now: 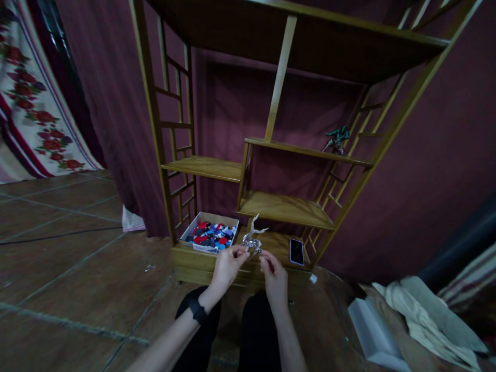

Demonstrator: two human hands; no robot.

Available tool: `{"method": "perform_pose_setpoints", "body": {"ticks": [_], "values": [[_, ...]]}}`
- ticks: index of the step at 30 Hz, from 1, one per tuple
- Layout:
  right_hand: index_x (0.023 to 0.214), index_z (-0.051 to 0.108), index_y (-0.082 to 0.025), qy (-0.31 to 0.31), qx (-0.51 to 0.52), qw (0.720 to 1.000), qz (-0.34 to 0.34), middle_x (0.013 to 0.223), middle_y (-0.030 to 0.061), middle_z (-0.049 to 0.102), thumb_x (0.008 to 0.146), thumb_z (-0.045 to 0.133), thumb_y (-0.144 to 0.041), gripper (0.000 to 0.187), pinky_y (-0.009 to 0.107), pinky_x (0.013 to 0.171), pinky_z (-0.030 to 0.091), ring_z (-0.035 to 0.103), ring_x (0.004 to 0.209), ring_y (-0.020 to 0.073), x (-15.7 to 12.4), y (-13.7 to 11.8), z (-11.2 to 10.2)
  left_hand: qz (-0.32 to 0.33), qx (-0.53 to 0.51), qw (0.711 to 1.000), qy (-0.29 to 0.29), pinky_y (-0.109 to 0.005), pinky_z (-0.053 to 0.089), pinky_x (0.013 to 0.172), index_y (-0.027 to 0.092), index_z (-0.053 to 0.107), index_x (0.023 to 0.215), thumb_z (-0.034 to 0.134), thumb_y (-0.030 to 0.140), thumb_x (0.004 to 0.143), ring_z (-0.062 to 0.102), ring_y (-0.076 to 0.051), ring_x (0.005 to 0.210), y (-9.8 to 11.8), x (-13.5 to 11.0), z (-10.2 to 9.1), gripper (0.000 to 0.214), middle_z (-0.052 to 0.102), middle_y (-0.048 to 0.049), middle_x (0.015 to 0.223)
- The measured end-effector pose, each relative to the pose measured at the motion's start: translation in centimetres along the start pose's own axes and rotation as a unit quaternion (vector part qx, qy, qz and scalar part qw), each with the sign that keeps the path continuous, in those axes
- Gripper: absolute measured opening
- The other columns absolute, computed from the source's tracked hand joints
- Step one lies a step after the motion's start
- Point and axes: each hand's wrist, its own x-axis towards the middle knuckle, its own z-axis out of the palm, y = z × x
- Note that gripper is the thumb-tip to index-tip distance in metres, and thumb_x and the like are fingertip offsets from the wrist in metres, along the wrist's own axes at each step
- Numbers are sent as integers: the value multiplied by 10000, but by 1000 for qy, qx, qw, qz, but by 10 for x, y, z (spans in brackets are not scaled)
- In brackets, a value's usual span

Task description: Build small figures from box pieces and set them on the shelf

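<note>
Left of the grip: box (219, 219), jumbled discs (209, 235) partly burying each other. Left hand (227, 265) and right hand (276, 275) pinch the clear ornament (251, 242) between them, fingers hiding its lower bits. Right of grip: strip of shelf (277, 248), then phone (297, 251) near the shelf's end.

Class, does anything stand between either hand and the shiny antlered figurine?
Nothing visible does: the left hand and right hand both hold the shiny antlered figurine. The box lies off to its left, the phone to its right, neither between.
</note>
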Motion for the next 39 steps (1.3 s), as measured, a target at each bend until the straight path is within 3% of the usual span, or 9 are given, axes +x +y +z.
{"method": "perform_pose_setpoints", "body": {"ticks": [6,11,21,25,30,39], "values": [[996,641,-220,-16,-136,989,-64,933,51,689,821,459,-312,269,287,748,493,642,827,180,16,-22,-7,86,117,989,37,-284,442,718,210,694,827,620,343,713,612,-199,779,26,-2,-3,191,684,-53,847],[956,638,-221,-17,-138,987,-83,923,43,682,820,451,-296,243,280,742,489,638,821,179,21,-42,-7,99,115,987,57,-297,447,739,205,688,856,609,342,729,613,-205,783,40,4,-4,203,684,-56,840],[896,667,-226,32,-101,986,-129,836,47,692,829,475,-325,226,245,632,512,657,728,182,19,-54,-3,108,72,989,63,-324,479,737,220,685,870,613,378,718,633,-237,803,54,-1,-11,230,702,-59,889],[903,669,-232,40,-96,982,-158,812,38,686,842,463,-332,236,235,634,512,651,706,172,26,-65,-7,141,77,985,62,-328,482,756,239,686,854,625,368,705,635,-240,813,69,2,-13,206,702,-47,889],[905,669,-220,55,-93,975,-195,822,54,685,844,460,-338,248,243,645,517,647,720,178,43,-93,-21,191,86,976,62,-307,483,712,242,692,835,628,362,700,631,-230,780,104,14,-10,191,695,-45,854],[939,647,-212,67,-69,978,-186,868,49,678,820,487,-318,225,260,652,528,644,732,171,83,-152,-55,257,103,959,52,-278,439,681,248,689,847,620,325,720,610,-203,737,189,40,4,164,690,-28,860]]}}
